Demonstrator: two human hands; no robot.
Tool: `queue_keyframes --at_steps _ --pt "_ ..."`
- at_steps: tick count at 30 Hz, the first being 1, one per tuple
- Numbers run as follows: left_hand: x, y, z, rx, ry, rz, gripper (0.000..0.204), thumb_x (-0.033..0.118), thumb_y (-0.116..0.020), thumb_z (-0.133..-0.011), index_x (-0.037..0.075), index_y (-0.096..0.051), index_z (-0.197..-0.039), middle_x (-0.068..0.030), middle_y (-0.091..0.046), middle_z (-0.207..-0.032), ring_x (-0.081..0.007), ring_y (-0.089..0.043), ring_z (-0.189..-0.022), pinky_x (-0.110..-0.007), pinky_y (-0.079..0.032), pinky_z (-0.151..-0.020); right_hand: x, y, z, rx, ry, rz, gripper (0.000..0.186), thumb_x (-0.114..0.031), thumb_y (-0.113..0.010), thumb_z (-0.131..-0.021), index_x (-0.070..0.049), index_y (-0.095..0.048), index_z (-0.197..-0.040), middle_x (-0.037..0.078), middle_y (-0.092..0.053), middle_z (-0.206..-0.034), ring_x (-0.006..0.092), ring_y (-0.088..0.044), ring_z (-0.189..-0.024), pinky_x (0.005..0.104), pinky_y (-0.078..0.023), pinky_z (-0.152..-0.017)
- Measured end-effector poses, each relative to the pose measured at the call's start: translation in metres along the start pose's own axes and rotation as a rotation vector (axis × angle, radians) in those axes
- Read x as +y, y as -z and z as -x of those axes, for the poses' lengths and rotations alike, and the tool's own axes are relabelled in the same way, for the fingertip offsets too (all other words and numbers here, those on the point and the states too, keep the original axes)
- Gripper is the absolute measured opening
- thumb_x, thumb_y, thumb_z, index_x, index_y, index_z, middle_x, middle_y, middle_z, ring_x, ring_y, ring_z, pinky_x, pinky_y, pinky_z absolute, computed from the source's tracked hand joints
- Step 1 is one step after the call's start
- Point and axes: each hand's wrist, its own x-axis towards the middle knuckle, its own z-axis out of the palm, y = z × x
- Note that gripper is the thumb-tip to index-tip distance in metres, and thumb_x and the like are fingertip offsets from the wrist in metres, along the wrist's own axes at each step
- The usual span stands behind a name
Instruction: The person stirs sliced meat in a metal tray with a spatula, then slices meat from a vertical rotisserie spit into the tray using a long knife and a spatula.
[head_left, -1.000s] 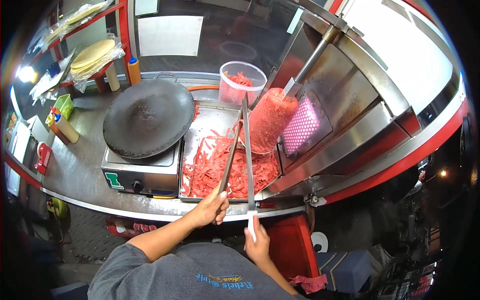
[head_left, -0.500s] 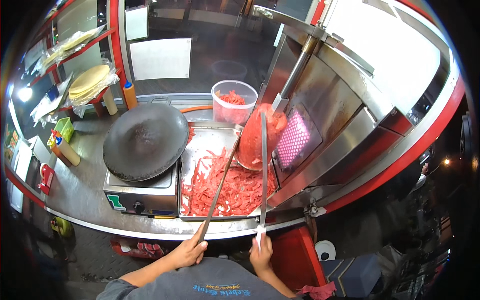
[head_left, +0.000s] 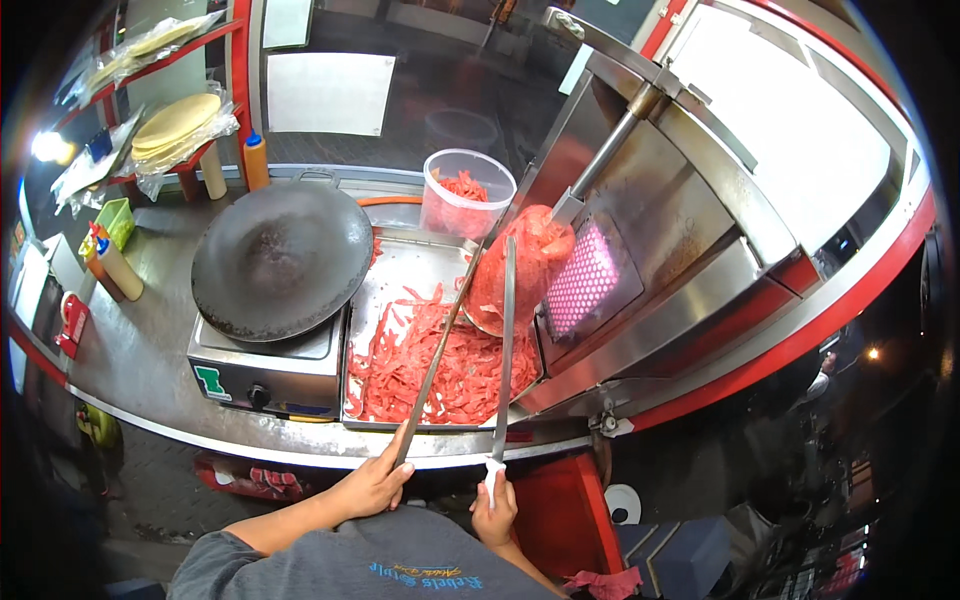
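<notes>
My left hand [head_left: 372,488] is closed around the lower end of a long, dark metal rod [head_left: 436,352]. The rod slants up and right to the left side of a cone of reddish meat [head_left: 535,258] on a tilted spit [head_left: 615,145]. In my right hand [head_left: 494,512] is a long knife [head_left: 505,350] with a white handle, its blade pointing up. The blade's upper end overlaps the front of the meat; contact cannot be told. Below the cone, a metal tray [head_left: 415,262] holds many red meat shavings [head_left: 425,365].
Left of the tray, a black domed pan [head_left: 275,260] sits on a burner [head_left: 262,372]. Behind stands a clear tub [head_left: 468,215] of meat strips. A steel grill [head_left: 680,200] rises at right. Sauce bottles [head_left: 118,270] and shelved flatbreads [head_left: 175,125] are at left.
The whole view has shifted slightly, with the counter moving left and down at its front. The knife's tip sits a little lower against the meat. Both hands keep their holds.
</notes>
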Motion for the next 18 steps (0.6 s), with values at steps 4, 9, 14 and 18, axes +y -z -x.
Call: queue_keyframes --at_steps 4,9,14,18 --pt "-0.012 -0.003 -0.003 0.034 -0.012 -0.022 0.077 0.025 -0.042 -0.117 0.014 0.010 -0.173 -0.0078 -0.057 -0.075 -0.0180 -0.059 -0.060 -0.036 -0.053 -0.061 -0.050 -0.013 -0.092 0.011 0.160 0.098 0.054 0.002 -0.069 -0.099 0.002 -0.056 -0.151 0.026 -0.067 -0.107 0.0417 -0.067 -0.090 0.0455 -0.057 -0.082" --pt "-0.002 -0.005 -0.017 0.077 -0.056 -0.003 0.075 0.024 -0.041 -0.117 0.016 0.008 -0.173 -0.0075 -0.054 -0.079 -0.0173 -0.057 -0.058 -0.035 -0.052 -0.057 -0.049 0.000 -0.062 -0.071 0.102 0.173 0.052 -0.001 -0.068 -0.101 0.006 -0.053 -0.151 0.029 -0.067 -0.111 0.0438 -0.066 -0.091 0.0473 -0.056 -0.080" --pt "0.001 -0.004 -0.031 0.074 -0.060 0.035 0.074 0.025 -0.041 -0.117 0.016 0.007 -0.173 -0.0070 -0.053 -0.078 -0.0169 -0.057 -0.058 -0.034 -0.051 -0.056 -0.032 0.020 -0.013 -0.060 0.123 0.141 0.054 0.001 -0.071 -0.098 0.002 -0.057 -0.151 0.026 -0.067 -0.107 0.0409 -0.068 -0.091 0.0455 -0.056 -0.080" --pt "-0.014 -0.012 -0.039 0.109 -0.079 0.047 0.078 0.032 -0.044 -0.117 0.019 0.009 -0.173 -0.0084 -0.059 -0.065 -0.0189 -0.060 -0.054 -0.036 -0.053 -0.054 -0.064 -0.001 -0.108 -0.110 0.110 0.163 0.050 -0.003 -0.067 -0.102 0.002 -0.057 -0.150 0.025 -0.066 -0.108 0.0421 -0.067 -0.094 0.0472 -0.056 -0.083"
